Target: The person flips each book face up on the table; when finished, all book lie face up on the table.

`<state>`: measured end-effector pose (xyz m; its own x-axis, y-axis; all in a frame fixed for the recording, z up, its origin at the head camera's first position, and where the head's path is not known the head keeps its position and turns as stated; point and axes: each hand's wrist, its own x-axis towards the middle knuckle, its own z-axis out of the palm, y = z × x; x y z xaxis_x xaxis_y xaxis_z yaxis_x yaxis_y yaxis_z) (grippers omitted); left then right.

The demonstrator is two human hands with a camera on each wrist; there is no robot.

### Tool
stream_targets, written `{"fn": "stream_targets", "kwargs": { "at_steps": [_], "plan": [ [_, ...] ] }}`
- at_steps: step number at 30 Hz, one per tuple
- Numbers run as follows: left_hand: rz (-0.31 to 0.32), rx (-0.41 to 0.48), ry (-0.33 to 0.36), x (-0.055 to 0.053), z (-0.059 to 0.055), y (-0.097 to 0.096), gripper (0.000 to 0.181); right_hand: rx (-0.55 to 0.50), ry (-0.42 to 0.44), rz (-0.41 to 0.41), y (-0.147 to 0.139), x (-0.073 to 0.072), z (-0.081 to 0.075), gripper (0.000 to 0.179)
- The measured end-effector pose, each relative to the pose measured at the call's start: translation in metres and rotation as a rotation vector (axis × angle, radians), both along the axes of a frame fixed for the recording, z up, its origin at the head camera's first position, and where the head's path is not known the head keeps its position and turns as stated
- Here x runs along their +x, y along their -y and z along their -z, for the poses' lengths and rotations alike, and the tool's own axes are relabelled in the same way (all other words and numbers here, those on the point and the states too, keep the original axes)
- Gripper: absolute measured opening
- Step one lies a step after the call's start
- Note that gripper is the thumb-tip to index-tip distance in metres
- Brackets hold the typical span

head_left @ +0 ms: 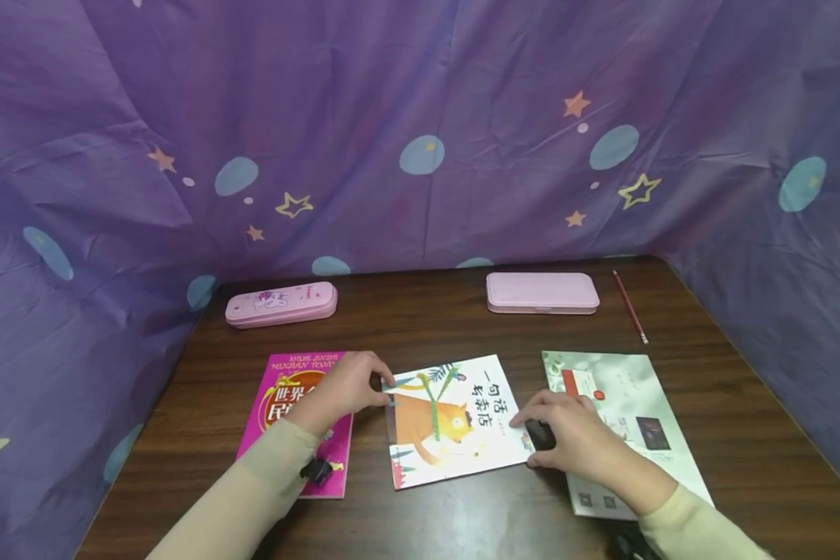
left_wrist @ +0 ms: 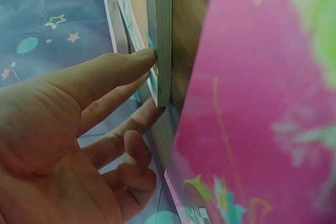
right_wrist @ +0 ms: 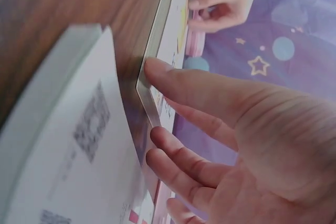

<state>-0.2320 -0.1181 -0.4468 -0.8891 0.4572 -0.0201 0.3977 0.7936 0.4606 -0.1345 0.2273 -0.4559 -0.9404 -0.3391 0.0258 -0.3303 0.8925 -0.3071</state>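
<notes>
A white picture book with an orange animal on its cover lies on the table between my hands. My left hand reaches over the magenta book and holds the picture book's left edge. In the left wrist view the thumb is against that edge, other fingers farther along it. My right hand holds the right edge near the lower corner, the index finger on the cover. In the right wrist view its thumb presses the book's side. Part of the magenta cover is hidden under the left forearm.
A pale green book with QR codes lies under the right hand and wrist. Two pink pencil cases, one printed and one plain, stand at the back. A red pencil lies back right. A purple star-patterned cloth hangs behind the table.
</notes>
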Motion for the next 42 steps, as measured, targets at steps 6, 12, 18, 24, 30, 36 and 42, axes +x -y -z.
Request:
{"fn": "stream_targets", "kwargs": {
  "at_steps": [6, 12, 18, 24, 30, 36, 42],
  "plan": [
    [-0.036, -0.022, 0.02, 0.008, 0.001, 0.005, 0.021, -0.043, -0.061, -0.054, -0.008, -0.01, 0.001, 0.045],
    [-0.064, -0.069, 0.035, 0.023, -0.002, 0.009, 0.023, -0.062, -0.045, -0.03, -0.009, -0.025, 0.003, 0.038],
    [-0.074, -0.09, 0.022, 0.041, -0.002, 0.01, 0.024, -0.068, -0.025, -0.024, -0.011, -0.04, 0.003, 0.035],
    [-0.058, -0.08, 0.035, 0.057, -0.003, 0.009, 0.02, -0.05, -0.002, -0.015, -0.011, -0.055, 0.0, 0.035],
    [-0.023, -0.017, 0.088, 0.071, -0.004, 0.008, 0.017, -0.075, 0.009, -0.016, -0.013, -0.071, 0.002, 0.034],
    [0.005, 0.044, 0.12, 0.081, -0.001, 0.006, 0.019, -0.096, -0.014, -0.054, -0.015, -0.086, 0.005, 0.034],
    [0.049, 0.106, 0.116, 0.089, 0.004, 0.002, 0.02, -0.101, -0.011, -0.066, -0.01, -0.098, 0.005, 0.034]
  ]
}}
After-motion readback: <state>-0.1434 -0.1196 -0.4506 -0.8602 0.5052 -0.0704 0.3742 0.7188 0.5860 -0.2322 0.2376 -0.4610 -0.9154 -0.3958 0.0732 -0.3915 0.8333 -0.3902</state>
